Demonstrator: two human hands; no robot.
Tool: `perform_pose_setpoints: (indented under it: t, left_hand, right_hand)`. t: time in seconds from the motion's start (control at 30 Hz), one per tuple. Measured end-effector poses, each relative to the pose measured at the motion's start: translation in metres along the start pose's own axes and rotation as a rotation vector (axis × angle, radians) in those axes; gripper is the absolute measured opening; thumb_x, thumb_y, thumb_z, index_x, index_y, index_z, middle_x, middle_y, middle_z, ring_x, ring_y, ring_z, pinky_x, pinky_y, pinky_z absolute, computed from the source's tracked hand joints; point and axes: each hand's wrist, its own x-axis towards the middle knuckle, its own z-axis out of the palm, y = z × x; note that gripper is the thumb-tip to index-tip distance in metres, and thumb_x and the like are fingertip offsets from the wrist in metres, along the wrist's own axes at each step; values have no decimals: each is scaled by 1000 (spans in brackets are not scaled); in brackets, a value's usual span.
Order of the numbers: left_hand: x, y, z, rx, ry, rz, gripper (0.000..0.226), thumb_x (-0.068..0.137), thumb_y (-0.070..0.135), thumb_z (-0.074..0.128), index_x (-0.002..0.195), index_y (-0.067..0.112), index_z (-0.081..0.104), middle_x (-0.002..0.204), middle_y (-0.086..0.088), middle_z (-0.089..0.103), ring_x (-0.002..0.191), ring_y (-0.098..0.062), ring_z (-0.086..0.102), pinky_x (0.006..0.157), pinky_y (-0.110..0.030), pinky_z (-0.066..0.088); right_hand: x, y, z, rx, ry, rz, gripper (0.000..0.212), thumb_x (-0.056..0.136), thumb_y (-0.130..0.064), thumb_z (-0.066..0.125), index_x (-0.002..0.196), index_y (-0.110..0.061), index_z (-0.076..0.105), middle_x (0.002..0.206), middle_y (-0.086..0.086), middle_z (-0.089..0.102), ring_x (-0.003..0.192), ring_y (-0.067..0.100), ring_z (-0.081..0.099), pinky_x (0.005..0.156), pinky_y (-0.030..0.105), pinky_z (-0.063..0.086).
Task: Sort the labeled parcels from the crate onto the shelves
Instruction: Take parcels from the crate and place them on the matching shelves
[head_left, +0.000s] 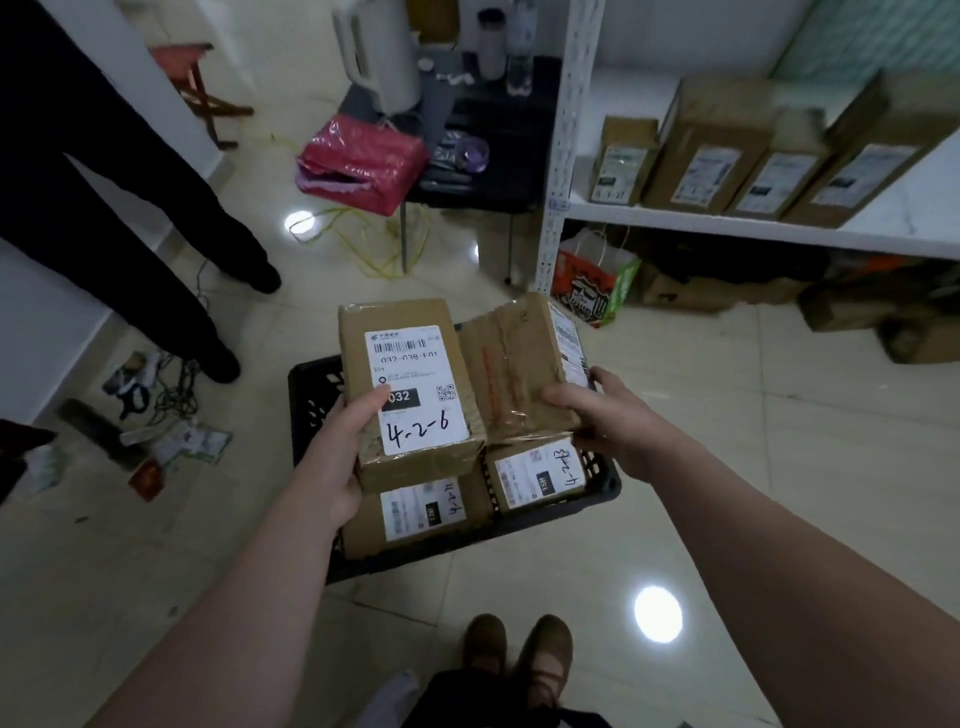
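A black plastic crate (605, 491) stands on the floor before my feet. Above it my left hand (337, 447) grips a brown parcel (415, 332) whose white label reads 4-2-6, thumb on the label. My right hand (597, 410) holds a second brown taped parcel (514, 358), tilted, its label on the right side face. Two more labeled parcels lie in the crate: one (421, 512) under the left parcel, one (540, 475) at the right. The white shelf (727, 223) at the upper right carries several upright labeled boxes (701, 156).
Another person's dark legs (156, 218) stand at the left. A pink bag (363, 161), yellow cords and a dark small table (483, 156) lie beyond the crate. Bags and boxes (597, 280) sit under the shelf. Litter (171, 441) lies on the tiled floor at the left.
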Motion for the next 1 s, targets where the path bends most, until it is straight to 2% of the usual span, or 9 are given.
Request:
perform_pose_setpoints:
  t: [0.1,0.17,0.3,0.4,0.53,0.63,0.73,0.87,1.0]
  left_hand:
    - [-6,19,3,40,-46,55,65,76,42,71,135,26,50,116,-5,70,104,-27,68,78,-42,53]
    - [-11,37,3,63,-49,111,68,77,43,71,139,27,46,117,-4,70,104,-27,68,78,-44,55]
    - [-25,79,11,96,-65,198,60,83,39,69,137,26,45,111,-4,72,97,-25,71,67,-37,58]
    - [-36,109,17,110,-79,241,50,83,42,67,128,26,53,108,-5,73,97,-26,70,74,-39,55]
    - [-48,135,13,185,-131,264,63,70,47,73,125,23,57,112,-8,71,105,-29,67,93,-47,50]
    - [-56,142,11,138,-153,242,49,79,42,69,123,22,59,108,-9,72,101,-30,68,85,-43,53]
    - [-61,147,16,95,-164,278,44,83,41,66,123,24,60,105,-7,74,97,-28,70,78,-40,54]
    - [-68,157,23,12,-185,347,36,89,37,61,122,23,61,103,-6,74,92,-24,72,70,-36,54]
    - [-67,163,34,15,-221,360,29,89,36,59,115,25,64,102,-6,75,90,-23,72,76,-39,53]
  right_hand:
    - [-21,-26,2,43,5,-88,71,75,-28,82,127,-20,35,112,-4,62,90,13,68,61,25,55]
    - [-34,-44,5,34,-6,-167,74,72,-31,83,130,-18,38,114,-2,64,88,12,70,57,20,54]
    - [-56,-85,15,153,36,-269,56,87,-45,67,130,-20,42,112,2,67,90,13,69,64,27,53]
    - [-70,-115,18,322,-25,-275,54,88,-55,58,130,-22,48,115,7,69,88,18,66,59,30,51]
    - [-89,-138,15,307,-177,-303,66,71,-37,72,127,-16,45,106,13,69,72,22,72,49,30,53]
    - [-97,-144,19,228,-219,-323,44,77,-35,65,115,-15,59,95,6,75,75,19,73,56,29,54]
    - [-97,-151,21,313,-54,-315,27,88,-27,60,113,-14,61,89,5,77,70,16,74,55,27,56]
    - [-91,-150,9,412,179,-302,84,59,-34,81,134,-15,47,107,12,73,75,24,75,56,39,57]
    - [-101,-147,3,415,215,-330,83,64,-33,80,137,-15,44,112,13,72,78,27,75,58,42,57]
